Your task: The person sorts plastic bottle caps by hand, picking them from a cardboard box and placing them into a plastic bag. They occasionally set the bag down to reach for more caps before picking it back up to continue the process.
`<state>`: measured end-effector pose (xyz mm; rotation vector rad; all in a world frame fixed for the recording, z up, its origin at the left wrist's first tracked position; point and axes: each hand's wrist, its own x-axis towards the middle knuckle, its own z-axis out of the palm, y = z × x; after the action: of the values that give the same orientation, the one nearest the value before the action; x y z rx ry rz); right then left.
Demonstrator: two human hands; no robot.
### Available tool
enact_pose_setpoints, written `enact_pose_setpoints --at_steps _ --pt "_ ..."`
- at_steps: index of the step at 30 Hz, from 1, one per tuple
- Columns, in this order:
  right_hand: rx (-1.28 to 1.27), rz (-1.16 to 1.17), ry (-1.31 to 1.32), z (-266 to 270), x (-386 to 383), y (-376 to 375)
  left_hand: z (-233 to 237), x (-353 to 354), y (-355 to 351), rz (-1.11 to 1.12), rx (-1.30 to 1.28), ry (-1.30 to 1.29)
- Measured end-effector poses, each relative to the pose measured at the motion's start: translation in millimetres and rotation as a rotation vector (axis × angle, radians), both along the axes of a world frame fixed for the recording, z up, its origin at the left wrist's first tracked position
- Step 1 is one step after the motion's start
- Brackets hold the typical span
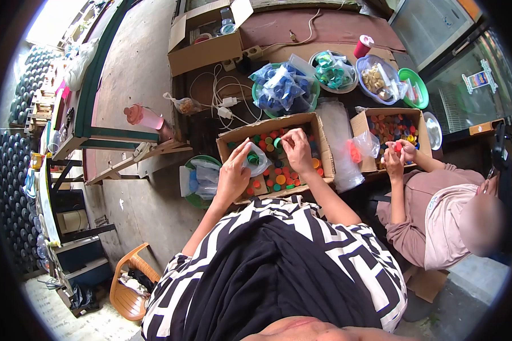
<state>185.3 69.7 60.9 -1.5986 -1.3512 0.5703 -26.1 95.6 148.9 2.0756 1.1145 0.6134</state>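
Observation:
My left hand (pixel 234 173) grips a small clear plastic bag (pixel 260 163) with green caps inside it. Above the cardboard box (pixel 326 145), my right hand (pixel 298 152) pinches a green bottle cap (pixel 277 143), just right of the bag. Loose caps (pixel 279 179) in red, orange, yellow and green lie across the bottom of the box, partly hidden by my hands and forearms.
A co-worker at right holds a red cap (pixel 397 147) over another box of caps (pixel 423 128). Behind stand a basin of blue-filled bags (pixel 284 88), a bowl of green ones (pixel 332 71) and a lilac basin (pixel 365 63). White cables (pixel 225 102) lie at left.

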Motion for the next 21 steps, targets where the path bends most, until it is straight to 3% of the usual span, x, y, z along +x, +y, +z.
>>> enact_pose_setpoints --at_steps 1,4,8,10,14,16,18,19,21 --pt "0.097 -0.061 0.274 25 -9 -1 -2 1 -1 -0.002 0.001 0.001" --pt "0.355 0.056 0.060 65 -26 -4 -4 4 -4 -0.025 0.072 -0.001" --pt "0.257 0.296 -0.195 74 -25 -1 -2 6 -7 0.009 0.031 -0.007" --pt "0.265 0.178 0.049 56 -22 10 -3 3 -9 0.031 0.062 -0.018" --pt "0.047 0.117 -0.065 -31 2 26 -7 -1 -18 0.081 0.102 -0.002" --pt "-0.199 0.286 -0.422 -79 10 25 -6 -2 -23 0.100 0.126 0.007" --pt "-0.182 0.264 -0.578 -117 11 17 1 -2 -30 0.168 -0.087 -0.011" --pt "-0.168 0.229 -0.733 -133 11 16 0 -3 -32 0.183 -0.085 -0.008" --pt "-0.209 0.249 -0.752 -147 13 20 -7 -5 -36 0.210 0.011 -0.076"
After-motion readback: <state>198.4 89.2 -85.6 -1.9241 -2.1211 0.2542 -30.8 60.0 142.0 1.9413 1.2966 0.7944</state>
